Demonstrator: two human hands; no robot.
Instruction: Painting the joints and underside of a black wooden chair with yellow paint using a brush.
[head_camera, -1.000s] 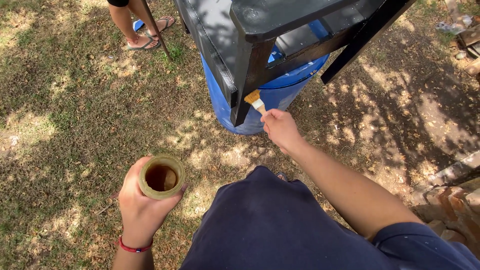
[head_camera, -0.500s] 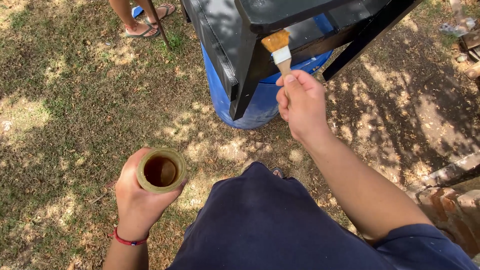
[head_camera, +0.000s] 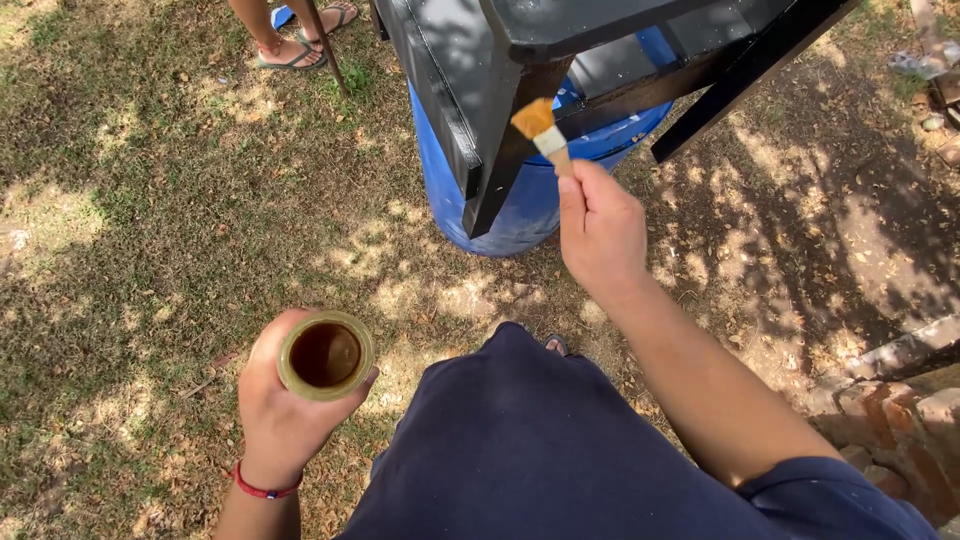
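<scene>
My right hand (head_camera: 600, 228) grips a small paintbrush (head_camera: 540, 128) with orange-brown bristles, raised against the leg of a black-painted piece of furniture (head_camera: 455, 95) lying upturned on a blue barrel (head_camera: 525, 205). The bristles sit at the dark leg's inner side. My left hand (head_camera: 285, 415), with a red band on the wrist, holds an open round jar (head_camera: 325, 355) of dark brown liquid low at the left, well away from the brush.
Patchy grass and bare dirt with dry leaves lie all around. Another person's sandalled feet (head_camera: 300, 45) and a thin stick stand at the top left. Bricks (head_camera: 900, 410) edge the lower right. My dark blue clothing fills the bottom centre.
My right hand has lifted the brush from low beside the barrel up to the black leg. The jar hand has stayed about where it was.
</scene>
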